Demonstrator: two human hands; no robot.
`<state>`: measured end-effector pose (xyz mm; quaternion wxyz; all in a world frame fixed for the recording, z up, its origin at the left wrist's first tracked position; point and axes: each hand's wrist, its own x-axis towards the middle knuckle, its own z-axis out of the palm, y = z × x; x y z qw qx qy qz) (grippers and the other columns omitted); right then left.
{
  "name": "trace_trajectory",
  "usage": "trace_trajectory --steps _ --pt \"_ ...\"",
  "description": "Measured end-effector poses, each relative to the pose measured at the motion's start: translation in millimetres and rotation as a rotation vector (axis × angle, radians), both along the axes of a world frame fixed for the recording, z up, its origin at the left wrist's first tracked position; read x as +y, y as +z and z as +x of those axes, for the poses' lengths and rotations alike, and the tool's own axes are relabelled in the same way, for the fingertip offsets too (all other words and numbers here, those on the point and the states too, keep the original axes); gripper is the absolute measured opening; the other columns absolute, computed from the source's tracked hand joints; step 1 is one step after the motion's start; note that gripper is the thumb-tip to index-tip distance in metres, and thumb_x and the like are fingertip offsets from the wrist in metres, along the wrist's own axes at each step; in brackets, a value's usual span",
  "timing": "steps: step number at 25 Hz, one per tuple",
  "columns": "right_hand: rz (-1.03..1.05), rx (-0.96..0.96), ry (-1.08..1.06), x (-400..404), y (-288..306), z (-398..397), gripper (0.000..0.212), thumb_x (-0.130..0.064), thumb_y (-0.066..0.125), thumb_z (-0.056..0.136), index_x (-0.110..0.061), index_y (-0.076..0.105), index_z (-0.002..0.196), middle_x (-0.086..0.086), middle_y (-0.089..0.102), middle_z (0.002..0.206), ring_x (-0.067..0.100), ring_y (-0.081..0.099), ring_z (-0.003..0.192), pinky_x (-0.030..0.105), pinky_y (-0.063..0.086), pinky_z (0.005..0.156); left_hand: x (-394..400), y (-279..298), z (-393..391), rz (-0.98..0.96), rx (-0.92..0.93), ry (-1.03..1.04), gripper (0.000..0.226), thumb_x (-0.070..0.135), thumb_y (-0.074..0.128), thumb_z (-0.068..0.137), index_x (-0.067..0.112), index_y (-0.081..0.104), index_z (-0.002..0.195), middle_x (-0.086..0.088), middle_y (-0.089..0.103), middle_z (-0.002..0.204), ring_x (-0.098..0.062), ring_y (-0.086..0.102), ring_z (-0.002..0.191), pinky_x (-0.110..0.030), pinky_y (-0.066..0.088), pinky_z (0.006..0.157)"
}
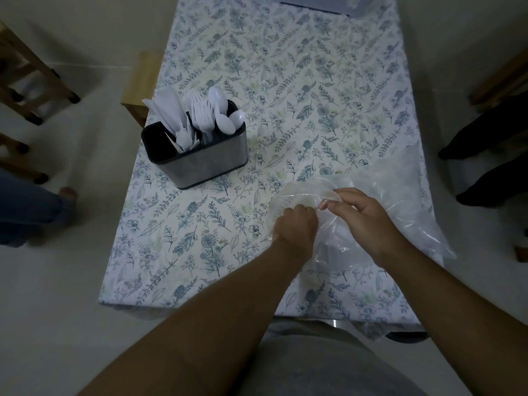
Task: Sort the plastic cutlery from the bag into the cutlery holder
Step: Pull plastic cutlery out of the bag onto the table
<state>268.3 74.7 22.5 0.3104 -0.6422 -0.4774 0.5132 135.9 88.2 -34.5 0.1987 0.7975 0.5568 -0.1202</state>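
A clear plastic bag [400, 190] lies crumpled on the right half of the table. My left hand [295, 225] grips the bag's near-left edge in a fist. My right hand [363, 215] pinches a fold of the same bag just right of it. No cutlery shows through the plastic. A metal cutlery holder [205, 164] with a black rim stands on the left side of the table. It holds white plastic knives [168, 110], forks [200, 110] and spoons [225, 118], grouped left to right.
A floral tablecloth [285, 81] covers the table. Wooden stools stand at the left [31, 81] and behind the holder [140, 87]. A dark flat object [317, 7] lies at the far edge. People's legs show at the left [31, 212] and right [491, 155].
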Motion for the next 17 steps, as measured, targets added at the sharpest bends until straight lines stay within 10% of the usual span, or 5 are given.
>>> trace_trajectory --steps 10,17 --pt "0.010 -0.111 0.081 -8 -2 -6 0.036 -0.032 0.060 0.100 -0.044 0.060 0.134 -0.023 0.052 0.140 -0.005 0.043 0.130 0.024 0.033 0.106 6 16 -21 -0.074 -0.168 0.033 0.042 0.034 0.069 0.089 0.010 0.056 0.121 -0.010 0.064 0.112 -0.031 0.066 0.103 -0.040 0.054 0.083" --pt "0.006 -0.491 0.241 -6 -16 -9 0.044 -0.061 0.050 0.091 -0.062 0.047 0.135 -0.017 0.038 0.158 0.010 0.022 0.152 0.060 0.004 0.124 -9 18 -67 -0.106 -0.148 0.159 0.033 0.039 0.063 0.086 0.017 0.057 0.110 -0.003 0.063 0.100 -0.025 0.064 0.094 -0.035 0.051 0.076"
